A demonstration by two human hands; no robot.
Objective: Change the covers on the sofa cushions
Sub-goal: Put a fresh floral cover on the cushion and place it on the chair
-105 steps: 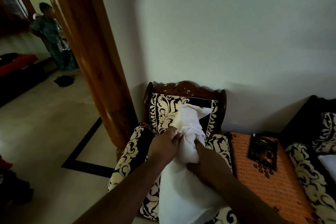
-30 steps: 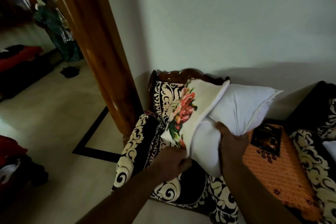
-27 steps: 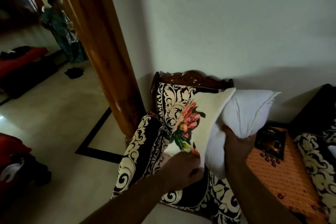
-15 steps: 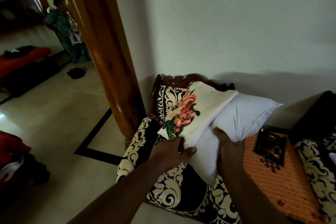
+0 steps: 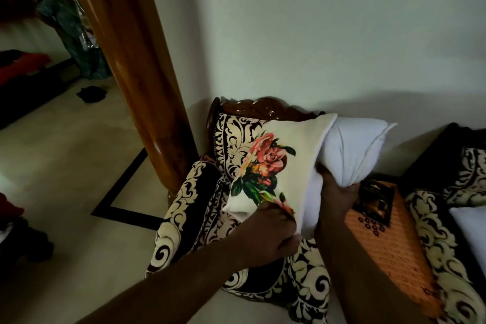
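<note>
the soft white cushion (image 5: 352, 150) is up in the air over the black and cream patterned armchair (image 5: 200, 208), held between two hands. a cream cloth cover with pink roses (image 5: 286, 166) is on its left part. the right part sticks out bare, toward the wall.

the left hand (image 5: 268, 237) is curled tight on the bottom edge of the rose cover, pinching the cloth. the right hand (image 5: 336, 192) grips the bare white part of the cushion from below, right beside the open edge of the cover.

the cushion's long way goes from low on the left to high on the right. the bare end lies up and to the right of both hands. the right hand is the nearer one to it. so i think the cover has to slide that way, up and right, or the cushion has to be pushed down and left into it. about half looks done.

an orange patterned cloth (image 5: 389, 244) lies just right of the chair. a fat brown wooden pillar (image 5: 136, 60) stands on the left.
</note>
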